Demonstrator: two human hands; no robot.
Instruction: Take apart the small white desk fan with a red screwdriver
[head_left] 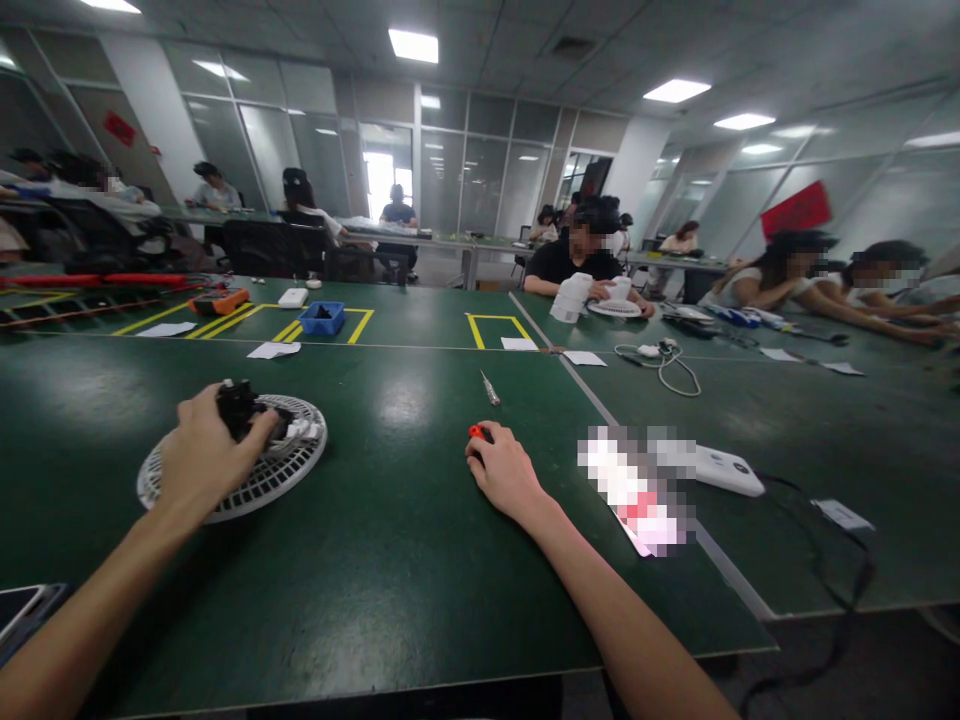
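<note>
A round white fan grille lies flat on the green table. My left hand rests on its left part, fingers wrapped round a black motor part at the grille's centre. My right hand lies on the table to the right, fingers curled over a small tool with a red handle, whose tip shows past my fingers. A thin metal screwdriver bit lies further back on the table, apart from both hands.
A white device with a black cable and a blurred card lie to the right. A blue tray, white papers and an orange tool sit further back. Other people work at neighbouring tables. A phone's corner shows at bottom left.
</note>
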